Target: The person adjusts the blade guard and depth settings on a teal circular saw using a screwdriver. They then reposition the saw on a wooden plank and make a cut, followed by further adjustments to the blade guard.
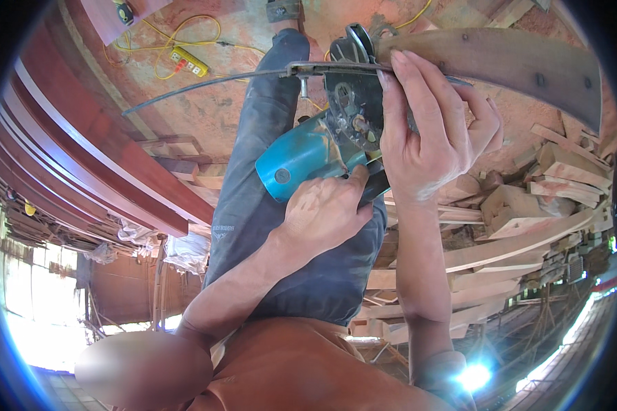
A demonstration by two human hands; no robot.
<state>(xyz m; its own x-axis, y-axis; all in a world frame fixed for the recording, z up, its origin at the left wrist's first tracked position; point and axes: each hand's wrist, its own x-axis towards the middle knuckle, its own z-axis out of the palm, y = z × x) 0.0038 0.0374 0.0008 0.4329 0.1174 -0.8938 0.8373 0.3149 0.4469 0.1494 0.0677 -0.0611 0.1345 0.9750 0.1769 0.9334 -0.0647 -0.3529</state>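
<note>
A circular saw (pixel 298 159) with a teal motor housing and dark guard rests across my legs. Its metal base plate (pixel 339 67) appears edge-on along the top. My left hand (pixel 327 211) is closed round the saw's dark handle, just below the housing. At the plate's right end, the fingertips of my right hand (pixel 432 133) are closed on the edge; the palm hides part of the saw's right side. From the plate's left end a thin dark strip or cable (pixel 205 85) reaches out, and I cannot tell which it is.
A curved wooden board (pixel 507 61) lies beyond my right hand. Wood offcuts (pixel 521 198) are piled at right, and long reddish boards (pixel 96 151) are stacked at left. A yellow power strip (pixel 190 61) and yellow cord lie on the dusty floor.
</note>
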